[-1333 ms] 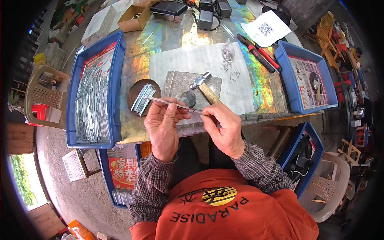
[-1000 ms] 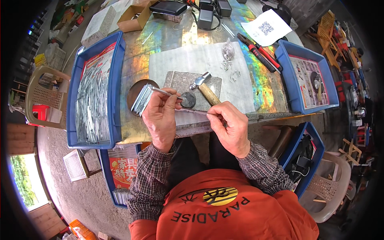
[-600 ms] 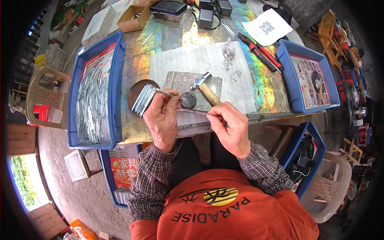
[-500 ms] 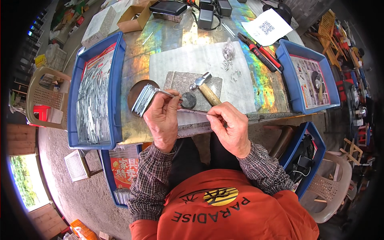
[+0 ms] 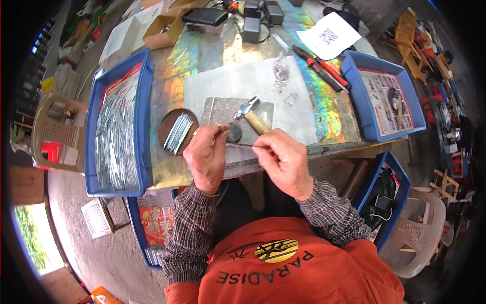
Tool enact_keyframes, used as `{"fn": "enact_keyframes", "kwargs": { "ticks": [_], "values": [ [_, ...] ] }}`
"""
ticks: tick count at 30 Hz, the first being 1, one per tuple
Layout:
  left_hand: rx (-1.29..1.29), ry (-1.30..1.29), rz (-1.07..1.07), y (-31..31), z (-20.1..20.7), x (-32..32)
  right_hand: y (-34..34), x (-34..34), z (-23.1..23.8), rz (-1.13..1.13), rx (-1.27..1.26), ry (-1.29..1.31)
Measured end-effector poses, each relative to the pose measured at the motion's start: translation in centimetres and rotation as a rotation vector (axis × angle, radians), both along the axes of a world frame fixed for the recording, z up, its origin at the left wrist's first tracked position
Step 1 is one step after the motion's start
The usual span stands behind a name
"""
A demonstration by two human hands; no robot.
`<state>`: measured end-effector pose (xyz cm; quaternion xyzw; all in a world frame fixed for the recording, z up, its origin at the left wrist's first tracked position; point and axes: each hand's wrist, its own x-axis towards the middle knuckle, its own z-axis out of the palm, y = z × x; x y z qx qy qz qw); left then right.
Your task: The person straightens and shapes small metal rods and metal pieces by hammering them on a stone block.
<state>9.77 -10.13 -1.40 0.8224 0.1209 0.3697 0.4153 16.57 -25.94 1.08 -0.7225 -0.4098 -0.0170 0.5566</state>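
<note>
My left hand (image 5: 205, 157) is closed in a pinch, with a small bit of metal glinting at its fingertips. A thin dark rod (image 5: 242, 145) runs between the hands along the table's near edge, its right end pinched in my right hand (image 5: 284, 161). Just beyond the fingers lies a dark round disc (image 5: 234, 133). A hammer (image 5: 255, 120) with a wooden handle rests on a grey stone slab (image 5: 215, 109), its handle end close to my right hand. Left of my left hand, a bundle of thin metal strips (image 5: 178, 133) sits in a round brown dish (image 5: 164, 124).
A blue tray (image 5: 147, 101) full of metal strips stands left; another blue tray (image 5: 353, 91) stands right. Red-handled pliers (image 5: 324, 71) lie beside a white sheet (image 5: 304, 119) carrying small clear bits (image 5: 290, 98). At the back are a cardboard box (image 5: 162, 38) and black adapters (image 5: 251, 30).
The strip bundle, which overlapped my left hand, now shows apart from it in the dish. My right hand has shifted slightly left. The whole view has moved a little.
</note>
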Motion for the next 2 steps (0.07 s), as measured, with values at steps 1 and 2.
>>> {"fn": "enact_keyframes", "kwargs": {
  "ticks": [1,2],
  "values": [
    [0.032,0.002,0.0,-0.13,-0.07,0.42,0.0,0.31,0.17,-0.011,0.006,-0.083],
    [-0.019,-0.02,-0.028,-0.2,-0.15,0.53,-0.77,0.85,0.65,-0.049,0.001,-0.109]
  ]
}}
